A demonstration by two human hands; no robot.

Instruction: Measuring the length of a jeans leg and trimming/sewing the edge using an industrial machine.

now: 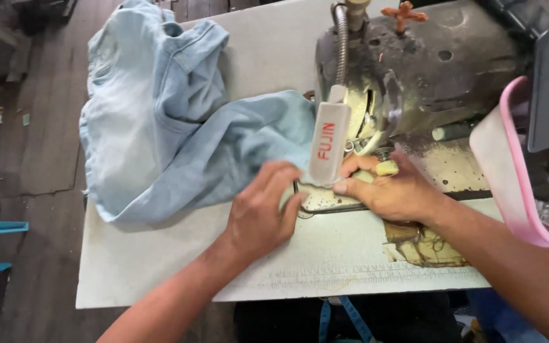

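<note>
Denim, pale blue, is lying bunched to the left of the sewing machine (414,76), this garment (173,140) spilling over the worn table (160,267). Left hand (262,213) is pressing flat, fingers spread and released, on the cloth's near edge just left of the machine's needle area. White lamp head (328,143) is hanging in front of the machine, hiding the needle. Right hand (392,190) is resting on the machine bed, fingers curled loosely, grasping nothing visible. Cloth looks soft, limp and light; likely best pinched at that near edge. Pink tub (509,178) is sitting right of the machine.
</note>
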